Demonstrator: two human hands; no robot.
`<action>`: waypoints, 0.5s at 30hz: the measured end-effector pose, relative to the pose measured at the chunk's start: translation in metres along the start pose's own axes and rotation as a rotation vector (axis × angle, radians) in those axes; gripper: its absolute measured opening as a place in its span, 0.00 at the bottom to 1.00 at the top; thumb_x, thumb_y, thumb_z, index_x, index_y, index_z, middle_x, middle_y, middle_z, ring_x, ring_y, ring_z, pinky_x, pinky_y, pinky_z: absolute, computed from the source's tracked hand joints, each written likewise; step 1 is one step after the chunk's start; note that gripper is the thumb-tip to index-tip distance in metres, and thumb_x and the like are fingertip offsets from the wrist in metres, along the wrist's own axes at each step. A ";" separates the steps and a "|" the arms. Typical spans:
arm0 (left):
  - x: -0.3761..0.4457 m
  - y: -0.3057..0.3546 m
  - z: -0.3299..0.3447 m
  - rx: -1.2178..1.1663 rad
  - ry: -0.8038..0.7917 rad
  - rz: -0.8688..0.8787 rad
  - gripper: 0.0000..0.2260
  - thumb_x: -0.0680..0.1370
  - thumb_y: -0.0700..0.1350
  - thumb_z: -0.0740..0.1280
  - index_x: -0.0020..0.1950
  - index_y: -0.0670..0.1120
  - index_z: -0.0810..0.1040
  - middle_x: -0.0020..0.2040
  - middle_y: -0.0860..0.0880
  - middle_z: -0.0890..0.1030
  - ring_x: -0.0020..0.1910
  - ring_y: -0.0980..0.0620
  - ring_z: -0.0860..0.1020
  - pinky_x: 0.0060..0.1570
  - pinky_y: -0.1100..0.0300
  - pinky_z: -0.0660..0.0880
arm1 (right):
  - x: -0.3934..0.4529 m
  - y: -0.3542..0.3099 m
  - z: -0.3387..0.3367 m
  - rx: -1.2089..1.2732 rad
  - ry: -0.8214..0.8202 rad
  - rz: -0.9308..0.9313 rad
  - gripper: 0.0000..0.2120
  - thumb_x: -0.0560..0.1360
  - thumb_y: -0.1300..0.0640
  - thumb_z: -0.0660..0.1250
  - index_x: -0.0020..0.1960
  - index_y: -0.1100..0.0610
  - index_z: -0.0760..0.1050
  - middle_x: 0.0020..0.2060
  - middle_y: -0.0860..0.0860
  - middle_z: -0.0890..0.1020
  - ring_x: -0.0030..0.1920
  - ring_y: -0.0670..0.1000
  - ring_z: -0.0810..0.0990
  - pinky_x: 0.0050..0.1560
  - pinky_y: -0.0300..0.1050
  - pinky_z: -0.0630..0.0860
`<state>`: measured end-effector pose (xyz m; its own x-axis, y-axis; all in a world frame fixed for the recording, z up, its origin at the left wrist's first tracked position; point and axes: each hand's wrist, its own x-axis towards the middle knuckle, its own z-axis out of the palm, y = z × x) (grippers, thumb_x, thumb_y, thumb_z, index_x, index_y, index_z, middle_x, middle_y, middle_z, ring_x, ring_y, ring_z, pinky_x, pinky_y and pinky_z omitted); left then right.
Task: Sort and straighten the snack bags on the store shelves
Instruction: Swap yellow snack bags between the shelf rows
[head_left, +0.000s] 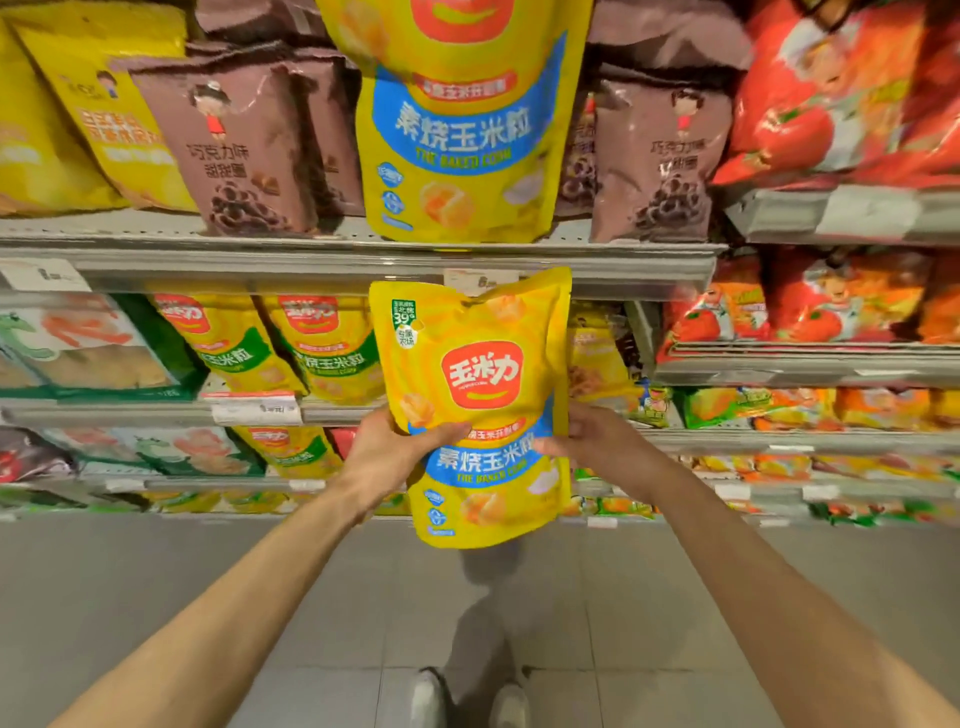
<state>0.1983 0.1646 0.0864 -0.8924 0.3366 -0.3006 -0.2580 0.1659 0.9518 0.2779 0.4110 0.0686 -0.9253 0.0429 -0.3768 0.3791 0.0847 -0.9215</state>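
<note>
A yellow baked-corn snack bag with a blue band is held upright in the air in front of the shelves. My left hand grips its left edge, thumb across the front. My right hand grips its right edge, thumb on the front. A matching yellow and blue bag stands on the upper shelf directly above, between brown chocolate snack bags on its left and more brown bags on its right.
Yellow corn bags with green bands stand on the middle shelf at left, beside a green and white bag. Red tomato-print bags fill the right-hand shelves. Grey floor tiles and my shoes show below.
</note>
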 end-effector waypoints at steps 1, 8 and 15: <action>0.003 -0.001 0.002 -0.010 0.004 -0.006 0.13 0.71 0.40 0.78 0.53 0.50 0.82 0.41 0.61 0.86 0.41 0.62 0.85 0.37 0.67 0.81 | 0.004 0.003 -0.004 -0.004 -0.004 0.009 0.19 0.77 0.65 0.72 0.66 0.56 0.79 0.55 0.46 0.87 0.55 0.45 0.86 0.49 0.37 0.81; 0.021 -0.010 -0.012 -0.006 0.050 -0.027 0.12 0.71 0.41 0.79 0.52 0.47 0.83 0.43 0.57 0.88 0.44 0.57 0.86 0.36 0.67 0.80 | 0.060 0.007 -0.041 -0.133 0.304 0.041 0.13 0.78 0.64 0.68 0.60 0.54 0.82 0.60 0.54 0.83 0.55 0.50 0.81 0.60 0.45 0.77; 0.012 -0.040 -0.026 0.014 0.091 -0.086 0.15 0.70 0.41 0.79 0.54 0.48 0.83 0.49 0.53 0.88 0.48 0.52 0.87 0.43 0.60 0.82 | 0.137 0.019 -0.058 -0.663 0.504 0.204 0.36 0.74 0.41 0.69 0.73 0.61 0.65 0.70 0.62 0.70 0.71 0.64 0.69 0.72 0.56 0.68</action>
<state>0.1886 0.1381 0.0466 -0.8973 0.2354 -0.3733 -0.3302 0.2033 0.9218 0.1586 0.4758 0.0054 -0.7840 0.5449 -0.2972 0.6095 0.5852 -0.5349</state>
